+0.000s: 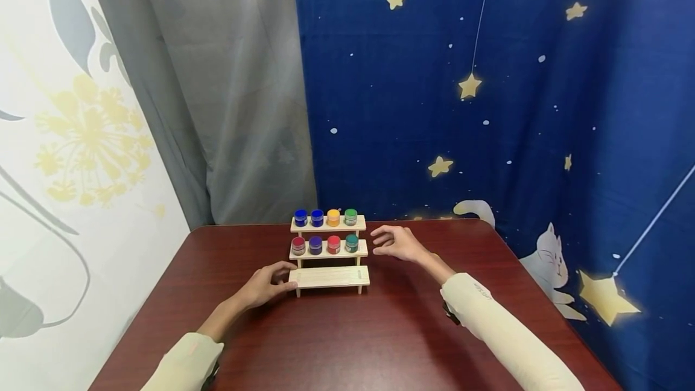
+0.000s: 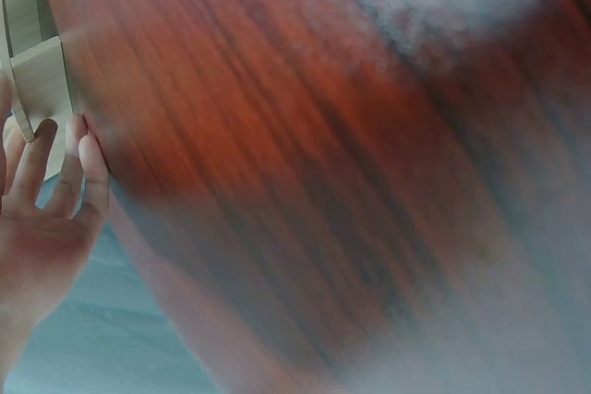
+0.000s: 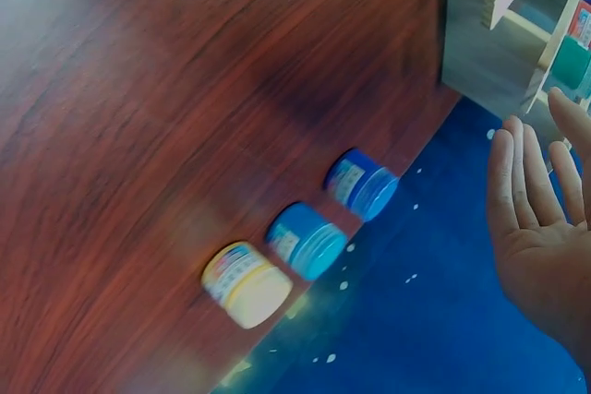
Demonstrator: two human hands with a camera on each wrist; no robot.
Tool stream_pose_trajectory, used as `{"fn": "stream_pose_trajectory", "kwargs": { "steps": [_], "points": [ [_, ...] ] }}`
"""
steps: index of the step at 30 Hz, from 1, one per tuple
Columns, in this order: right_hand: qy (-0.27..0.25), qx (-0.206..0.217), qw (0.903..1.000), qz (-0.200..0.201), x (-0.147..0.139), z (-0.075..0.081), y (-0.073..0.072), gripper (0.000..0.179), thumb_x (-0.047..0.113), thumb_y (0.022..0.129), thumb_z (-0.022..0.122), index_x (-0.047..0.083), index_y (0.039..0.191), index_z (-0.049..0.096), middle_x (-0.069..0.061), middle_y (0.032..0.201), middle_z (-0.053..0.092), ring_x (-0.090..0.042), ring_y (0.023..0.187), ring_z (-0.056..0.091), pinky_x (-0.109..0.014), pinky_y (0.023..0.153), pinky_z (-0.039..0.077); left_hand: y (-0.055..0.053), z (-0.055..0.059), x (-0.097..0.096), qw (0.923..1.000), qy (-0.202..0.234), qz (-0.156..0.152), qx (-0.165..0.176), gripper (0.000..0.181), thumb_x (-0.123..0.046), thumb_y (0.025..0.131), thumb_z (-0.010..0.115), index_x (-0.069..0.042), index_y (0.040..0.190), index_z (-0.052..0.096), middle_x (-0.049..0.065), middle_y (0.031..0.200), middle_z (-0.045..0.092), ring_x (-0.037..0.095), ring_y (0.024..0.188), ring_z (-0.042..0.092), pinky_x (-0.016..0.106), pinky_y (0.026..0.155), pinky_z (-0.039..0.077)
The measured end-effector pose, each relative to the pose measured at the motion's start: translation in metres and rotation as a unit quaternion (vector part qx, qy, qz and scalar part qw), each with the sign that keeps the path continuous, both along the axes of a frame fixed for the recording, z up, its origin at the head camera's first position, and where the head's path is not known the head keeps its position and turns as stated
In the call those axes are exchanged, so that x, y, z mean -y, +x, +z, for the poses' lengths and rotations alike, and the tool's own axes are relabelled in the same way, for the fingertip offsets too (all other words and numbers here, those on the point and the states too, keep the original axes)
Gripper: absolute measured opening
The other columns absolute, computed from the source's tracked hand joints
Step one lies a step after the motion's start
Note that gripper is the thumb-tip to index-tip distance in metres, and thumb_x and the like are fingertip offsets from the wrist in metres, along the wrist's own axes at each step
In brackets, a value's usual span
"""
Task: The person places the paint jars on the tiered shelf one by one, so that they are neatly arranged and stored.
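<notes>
A three-tier wooden stand (image 1: 329,277) stands near the table's far edge. Several small paint jars (image 1: 333,245) line its top and middle tiers: blues, orange and green above; dark red, violet, red and teal below. The lowest tier holds none. My left hand (image 1: 267,283) grips the left end of that lowest tier, thumb at the front edge and fingers behind. In the left wrist view its fingertips meet the pale wood. My right hand (image 1: 400,244) hovers right of the stand, holding nothing, its fingers loosely bent toward the teal jar (image 1: 352,243).
In the right wrist view a cream-yellow jar (image 3: 246,284), a light blue jar (image 3: 307,241) and a dark blue jar (image 3: 361,184) stand in a row on the table near its edge. The dark red-brown table (image 1: 347,343) meets a starry blue curtain (image 1: 412,107) behind.
</notes>
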State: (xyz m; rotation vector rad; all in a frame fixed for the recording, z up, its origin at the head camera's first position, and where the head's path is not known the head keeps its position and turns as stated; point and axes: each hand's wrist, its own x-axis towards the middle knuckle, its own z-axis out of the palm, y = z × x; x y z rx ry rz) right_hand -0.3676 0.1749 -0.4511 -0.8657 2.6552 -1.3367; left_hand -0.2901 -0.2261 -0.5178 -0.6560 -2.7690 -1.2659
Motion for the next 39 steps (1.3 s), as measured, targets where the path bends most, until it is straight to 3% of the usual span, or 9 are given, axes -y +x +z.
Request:
{"fn": "stream_pose_trajectory", "kwargs": {
  "steps": [10,15,20,24,32,39],
  "points": [
    [-0.005,-0.002,0.9998,-0.021,-0.032,-0.006,0.004,0.041,0.000,0.087,0.082,-0.002,0.125,0.068,-0.022,0.110,0.075,-0.038,0.103,0.073,-0.033,0.078,0.061,0.001,0.002,0.001,0.9998,-0.002,0.001,-0.018,0.037,-0.027,0.095,0.079,-0.012,0.127,0.068,0.015,0.123,0.073,0.026,0.108,0.072,0.044,0.091,0.056],
    [-0.012,0.005,0.9993,-0.036,-0.046,-0.010,0.006,0.042,-0.004,0.086,0.082,-0.003,0.125,0.068,-0.027,0.111,0.074,-0.036,0.098,0.075,-0.034,0.078,0.061,0.001,0.001,0.001,0.9996,0.002,-0.009,-0.028,0.037,-0.024,0.096,0.078,-0.008,0.127,0.067,0.017,0.122,0.073,0.027,0.107,0.072,0.045,0.090,0.057],
    [0.002,-0.016,0.9993,-0.035,-0.061,-0.012,0.007,0.042,-0.002,0.086,0.083,-0.005,0.125,0.067,-0.030,0.111,0.073,-0.037,0.098,0.075,-0.037,0.083,0.060,0.002,0.001,0.001,0.9997,0.001,-0.004,-0.023,0.038,-0.025,0.096,0.078,-0.008,0.128,0.067,0.017,0.122,0.073,0.026,0.106,0.072,0.045,0.090,0.056],
    [0.019,-0.017,0.9981,-0.057,-0.074,-0.013,0.006,0.042,0.002,0.087,0.084,-0.003,0.126,0.068,-0.025,0.111,0.074,-0.036,0.099,0.075,-0.035,0.081,0.060,0.002,0.001,0.002,1.0000,0.001,0.002,-0.006,0.038,-0.026,0.095,0.079,-0.012,0.129,0.067,0.015,0.124,0.073,0.024,0.107,0.071,0.044,0.091,0.056],
    [0.042,-0.037,0.9926,-0.108,-0.107,-0.017,0.008,0.040,0.005,0.087,0.084,0.002,0.124,0.070,-0.021,0.110,0.076,-0.033,0.097,0.076,-0.044,0.085,0.059,0.000,0.000,0.002,0.9999,0.004,-0.006,-0.009,0.038,-0.025,0.096,0.078,-0.011,0.130,0.066,0.015,0.125,0.072,0.027,0.109,0.071,0.048,0.092,0.055],
    [0.028,-0.020,0.9898,-0.138,-0.130,-0.025,0.013,0.038,0.001,0.087,0.082,-0.003,0.123,0.069,-0.028,0.113,0.073,-0.031,0.087,0.075,-0.031,0.060,0.057,-0.001,-0.001,0.001,0.9999,0.007,-0.013,-0.007,0.039,-0.027,0.096,0.078,-0.011,0.129,0.066,0.015,0.124,0.072,0.027,0.110,0.071,0.049,0.093,0.055]
  ]
}}
